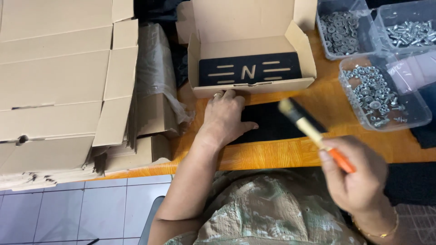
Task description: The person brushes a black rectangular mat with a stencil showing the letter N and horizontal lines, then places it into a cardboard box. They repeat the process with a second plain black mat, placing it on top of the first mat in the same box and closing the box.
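A person's left hand (223, 119) lies flat, palm down and fingers spread, at the centre of the frame, pressing a black plate (272, 124) onto an orange wooden table (281, 156); a ring shows on 1 finger, and the fingertips touch the front wall of an open cardboard box (252, 86). The right hand (356, 174), at lower right, is closed around the orange handle of a paintbrush (313, 131), whose pale ferrule and dark bristles, blurred, point up and left over the black plate's right end. A gold bracelet (381, 233) circles that wrist.

The open cardboard box, at upper centre with its lid raised, contains 1 second black plate (250, 69) cut through with 6 short bars and a single letter shape. At upper right stand 3 clear plastic tubs: 1 holding washers (338, 29), 1 holding screws (408, 31), and the nearest, 1 holding nuts (377, 93), at the right edge beside the plate being pressed.

A stack of flattened cardboard boxes (59, 81) fills the upper left of the frame, a wrapped bundle (156, 77) just beside it. Grey floor tiles (77, 211) show at lower left.
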